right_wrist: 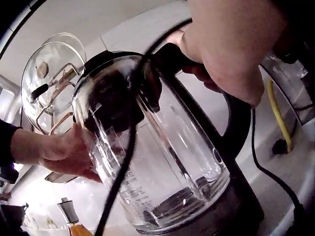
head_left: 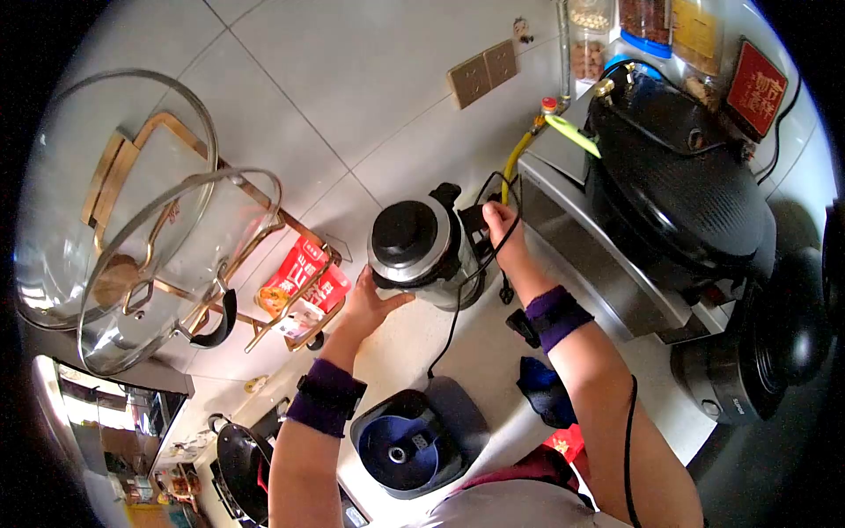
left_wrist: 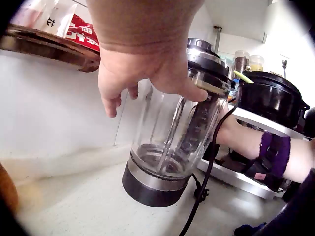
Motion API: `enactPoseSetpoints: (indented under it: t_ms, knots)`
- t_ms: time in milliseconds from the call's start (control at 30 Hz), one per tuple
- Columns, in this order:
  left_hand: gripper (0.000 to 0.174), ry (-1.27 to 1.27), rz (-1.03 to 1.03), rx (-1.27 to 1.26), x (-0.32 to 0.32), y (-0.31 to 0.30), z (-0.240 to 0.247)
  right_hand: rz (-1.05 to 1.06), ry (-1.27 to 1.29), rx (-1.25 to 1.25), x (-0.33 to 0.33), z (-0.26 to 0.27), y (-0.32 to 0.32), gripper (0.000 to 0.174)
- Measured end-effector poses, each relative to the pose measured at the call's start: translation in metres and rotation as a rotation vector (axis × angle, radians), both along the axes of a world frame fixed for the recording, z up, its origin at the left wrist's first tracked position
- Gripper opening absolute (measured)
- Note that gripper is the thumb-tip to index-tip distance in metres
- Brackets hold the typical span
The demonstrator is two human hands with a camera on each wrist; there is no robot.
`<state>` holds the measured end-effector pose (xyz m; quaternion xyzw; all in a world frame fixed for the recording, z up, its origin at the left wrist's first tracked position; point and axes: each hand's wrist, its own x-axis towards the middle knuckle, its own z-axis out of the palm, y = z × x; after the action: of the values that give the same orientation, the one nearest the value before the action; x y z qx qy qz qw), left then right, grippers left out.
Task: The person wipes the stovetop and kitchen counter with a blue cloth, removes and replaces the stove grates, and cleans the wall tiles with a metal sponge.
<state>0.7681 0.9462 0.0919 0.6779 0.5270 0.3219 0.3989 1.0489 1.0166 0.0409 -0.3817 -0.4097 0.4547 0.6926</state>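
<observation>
The person's right hand (head_left: 503, 233) is gripping the curved black plastic handle (right_wrist: 238, 118) of a tall, clear glass jug (left_wrist: 165, 132) with a domed black lid (head_left: 405, 233). The left hand (head_left: 363, 304) is resting against the jug's other side, fingers and thumb extended rather than curled. The jug is standing roughly upright near the white tiled wall (head_left: 290, 88), its handle facing the right hand; whether its foot is bearing on the pale counter (head_left: 400, 352), the views are leaving unclear. A dark blue-grey appliance base (head_left: 459, 414) with a round well is sitting on the body side of the jug, well apart from it and nearer the left forearm (head_left: 304, 466). A black power cord (right_wrist: 132, 118) is crossing the glass and running down to that base.
</observation>
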Motion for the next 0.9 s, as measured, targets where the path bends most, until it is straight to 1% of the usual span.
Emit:
enactPoseSetpoints:
  t_ms: [33,100,133,167,233,267,300,367,400,433,500,533,567,600,633,667,700,767,800,833,900]
  knots:
    - [0.084,-0.013,0.001,0.011,-0.003,0.001,-0.005,0.014,-0.065,-0.025,0.002,-0.002,0.004,0.045]
    - [0.098,-0.003,0.053,-0.052,-0.005,0.001,-0.011,0.086,0.013,-0.008,-0.004,-0.013,0.018,0.048]
    - [0.101,0.022,0.052,-0.064,-0.006,0.0,-0.009,0.023,-0.001,-0.059,-0.009,-0.012,0.016,0.051]
    - [0.104,0.048,0.049,-0.075,-0.006,0.0,-0.006,0.035,0.001,-0.043,-0.01,-0.019,0.02,0.051]
    - [0.105,0.007,0.059,-0.037,-0.01,0.004,-0.019,0.058,0.005,-0.016,-0.014,-0.027,0.03,0.053]
    - [0.106,0.057,0.075,-0.043,-0.015,0.004,-0.024,0.031,0.019,-0.035,-0.015,-0.033,0.031,0.053]
    - [0.108,0.065,0.072,-0.064,-0.015,0.005,-0.024,0.054,-0.012,-0.08,-0.013,-0.033,0.034,0.054]
    - [0.112,0.077,0.11,-0.056,-0.013,0.002,-0.025,0.04,0.026,-0.119,-0.016,-0.035,0.038,0.054]
    - [0.115,0.141,0.13,-0.127,-0.007,0.0,-0.013,0.088,0.009,-0.146,-0.012,-0.043,0.044,0.056]
    - [0.113,0.197,0.12,-0.123,-0.004,-0.003,-0.008,0.12,0.113,-0.151,-0.014,-0.053,0.052,0.056]
    - [0.106,0.364,0.148,-0.02,-0.008,-0.002,-0.025,0.11,-0.023,-0.158,-0.01,-0.066,0.059,0.059]
    - [0.103,0.469,0.132,-0.018,-0.001,-0.007,-0.012,0.106,-0.054,-0.122,-0.008,-0.064,0.057,0.06]
    - [0.1,0.572,0.116,-0.014,0.005,-0.013,0.002,0.092,-0.119,-0.202,-0.004,-0.063,0.051,0.061]
    - [0.096,0.579,0.136,-0.121,0.014,-0.024,0.021,0.083,-0.184,-0.281,-0.002,-0.055,0.043,0.062]
    - [0.094,0.614,0.158,-0.181,0.015,-0.03,0.019,0.059,-0.282,-0.478,0.002,-0.041,0.023,0.064]
    - [0.09,0.602,0.149,-0.187,0.014,-0.039,0.019,0.068,-0.108,-0.426,0.0,-0.044,0.006,0.051]
    - [0.086,0.591,0.14,-0.195,0.017,-0.053,0.032,0.077,0.067,-0.377,0.0,-0.05,-0.015,0.039]
    - [0.079,0.363,0.098,-0.178,0.005,-0.082,0.043,0.123,-0.256,-0.48,0.019,-0.059,-0.069,0.029]
    - [0.075,0.246,0.08,-0.172,0.0,-0.1,0.049,0.187,-0.376,-0.356,0.03,-0.067,-0.101,0.027]
    - [0.063,0.159,0.113,-0.13,0.0,-0.117,0.063,0.251,-0.492,-0.227,0.039,-0.074,-0.133,0.027]
    - [0.055,0.009,0.124,-0.056,-0.009,-0.149,0.079,0.227,-1.035,0.022,0.054,-0.052,-0.203,0.035]
